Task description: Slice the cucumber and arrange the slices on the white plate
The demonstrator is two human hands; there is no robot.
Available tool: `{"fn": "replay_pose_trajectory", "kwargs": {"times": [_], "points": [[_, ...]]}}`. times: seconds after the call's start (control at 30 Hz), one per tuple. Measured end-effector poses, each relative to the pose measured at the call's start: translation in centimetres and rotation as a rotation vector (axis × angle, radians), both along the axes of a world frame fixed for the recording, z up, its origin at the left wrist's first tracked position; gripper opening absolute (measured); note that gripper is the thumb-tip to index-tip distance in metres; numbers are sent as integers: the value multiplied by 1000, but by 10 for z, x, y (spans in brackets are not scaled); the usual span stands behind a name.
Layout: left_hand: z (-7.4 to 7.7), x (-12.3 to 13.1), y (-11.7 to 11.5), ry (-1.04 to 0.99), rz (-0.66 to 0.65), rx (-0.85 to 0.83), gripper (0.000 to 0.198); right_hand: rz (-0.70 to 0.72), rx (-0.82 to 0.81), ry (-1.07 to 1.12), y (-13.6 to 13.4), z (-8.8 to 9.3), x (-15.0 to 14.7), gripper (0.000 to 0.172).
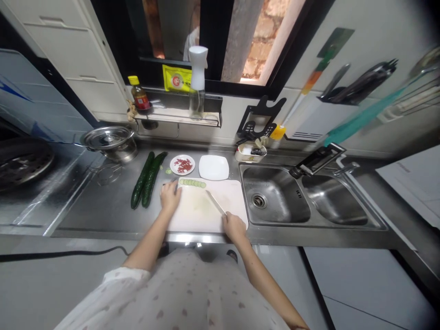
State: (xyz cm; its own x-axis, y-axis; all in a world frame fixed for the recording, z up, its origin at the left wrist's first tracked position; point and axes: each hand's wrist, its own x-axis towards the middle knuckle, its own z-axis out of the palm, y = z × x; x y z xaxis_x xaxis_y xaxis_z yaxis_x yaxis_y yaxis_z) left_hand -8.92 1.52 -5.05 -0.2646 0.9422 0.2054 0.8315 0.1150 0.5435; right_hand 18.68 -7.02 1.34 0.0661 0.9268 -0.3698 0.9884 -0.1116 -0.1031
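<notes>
My right hand (234,228) is closed round the handle of a kitchen knife (216,203), its blade pointing up and left over the white cutting board (195,220). My left hand (170,197) is at the board's left edge, fingers curled. A small dark thing shows by its fingertips, too small to make out. Along the board's top left lies an overlapping row of pale green cucumber slices (193,183), just right of my left fingertips. Two whole cucumbers (148,178) lie side by side on the counter, left of the board.
Behind the board stand a plate of chopped red pieces (183,165) and a white square plate (213,167). A lidded steel pot (113,143) is at the left. The double sink (278,195) adjoins the board's right side. A wall rack (175,118) holds bottles.
</notes>
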Motion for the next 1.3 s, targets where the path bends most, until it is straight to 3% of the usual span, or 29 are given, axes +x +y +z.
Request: {"fn": "replay_pose_trajectory", "kwargs": {"times": [0.27, 0.53, 0.8, 1.0, 1.13, 1.3], "points": [[1, 63, 18, -8, -251, -56, 32, -61, -44, 37, 2, 3, 4, 37], [12, 90, 45, 151, -339, -161, 30, -64, -72, 51, 8, 3, 7, 35], [17, 92, 50, 211, -417, -160, 22, -74, -76, 46, 10, 4, 8, 34], [17, 91, 42, 38, -381, -220, 23, -88, -125, 27, 13, 7, 7, 34], [11, 78, 33, -160, -337, -338, 20, -69, -120, 35, 14, 8, 7, 33], [7, 47, 18, -237, -501, -419, 20, -34, -170, 35, 16, 13, 9, 31]]}}
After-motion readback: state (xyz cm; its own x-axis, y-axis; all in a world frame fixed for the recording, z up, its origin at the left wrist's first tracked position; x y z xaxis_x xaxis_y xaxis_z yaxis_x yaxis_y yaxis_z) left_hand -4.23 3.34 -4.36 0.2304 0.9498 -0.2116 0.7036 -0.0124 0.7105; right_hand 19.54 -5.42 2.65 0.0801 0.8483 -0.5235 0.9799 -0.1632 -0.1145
